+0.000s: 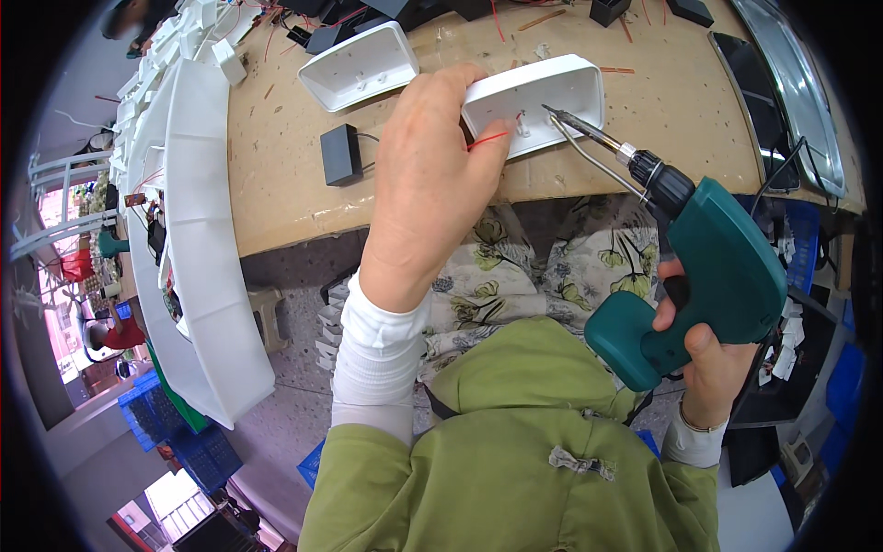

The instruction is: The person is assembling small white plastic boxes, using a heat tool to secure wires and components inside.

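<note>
My left hand (432,152) is closed on a white plastic case (575,87), its thumb pressing a short red wire (487,140) inside. The case is tilted with its hollow side toward me, above the table's front edge. In my right hand (704,354) is a green soldering gun (727,258), gripped by its handle with a finger at the black trigger. Its pointed tip and thin feed tube (598,166) reach into the case, close to a small fitting on the inner wall. Whether the tip touches anything I cannot tell.
A second white case (359,69) and a black box (341,155) with a dark lead lie left of my hand. At the left stands a long white bin (207,230) of parts. Black boxes line the table's (303,216) back; a metal tray (800,83) is at the right.
</note>
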Tool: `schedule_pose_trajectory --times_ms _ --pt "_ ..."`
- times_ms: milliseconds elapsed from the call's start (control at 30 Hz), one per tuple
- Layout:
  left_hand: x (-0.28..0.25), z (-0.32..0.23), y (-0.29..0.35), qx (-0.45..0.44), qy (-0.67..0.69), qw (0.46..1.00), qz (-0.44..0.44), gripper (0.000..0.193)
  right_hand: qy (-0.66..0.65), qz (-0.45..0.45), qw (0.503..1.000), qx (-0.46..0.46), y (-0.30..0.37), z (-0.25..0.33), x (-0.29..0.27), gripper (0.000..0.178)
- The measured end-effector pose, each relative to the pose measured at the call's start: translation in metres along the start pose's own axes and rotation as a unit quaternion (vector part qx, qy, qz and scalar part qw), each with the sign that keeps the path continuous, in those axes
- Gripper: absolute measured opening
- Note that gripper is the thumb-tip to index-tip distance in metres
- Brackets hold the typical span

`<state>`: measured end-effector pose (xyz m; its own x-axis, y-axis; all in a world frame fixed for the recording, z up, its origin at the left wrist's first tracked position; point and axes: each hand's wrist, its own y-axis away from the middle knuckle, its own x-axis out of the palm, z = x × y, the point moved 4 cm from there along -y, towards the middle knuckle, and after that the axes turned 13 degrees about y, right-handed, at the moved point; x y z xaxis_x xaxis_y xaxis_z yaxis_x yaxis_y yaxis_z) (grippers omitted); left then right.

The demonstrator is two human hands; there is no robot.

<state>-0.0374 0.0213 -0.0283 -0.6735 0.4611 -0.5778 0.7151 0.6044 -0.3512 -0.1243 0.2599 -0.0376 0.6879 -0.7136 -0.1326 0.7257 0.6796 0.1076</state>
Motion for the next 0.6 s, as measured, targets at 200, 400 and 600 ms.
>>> schedule_pose_trajectory --times_ms 200,400,600 --pt "0.0008 0.0052 -0.0036 -0.035 -0.005 0.999 0.009 0.028 0.001 0.007 1.000 -0.001 -0.0010 0.0013 0.0010 0.071" --pt "0.0032 0.0059 -0.0076 -0.061 0.010 0.997 0.039 0.024 -0.055 0.025 0.998 0.024 -0.0026 0.0009 0.0045 0.064" --pt "0.0027 0.0052 -0.0093 -0.049 0.008 0.998 0.040 0.024 0.018 0.014 1.000 0.013 -0.0032 0.0030 0.0099 0.071"
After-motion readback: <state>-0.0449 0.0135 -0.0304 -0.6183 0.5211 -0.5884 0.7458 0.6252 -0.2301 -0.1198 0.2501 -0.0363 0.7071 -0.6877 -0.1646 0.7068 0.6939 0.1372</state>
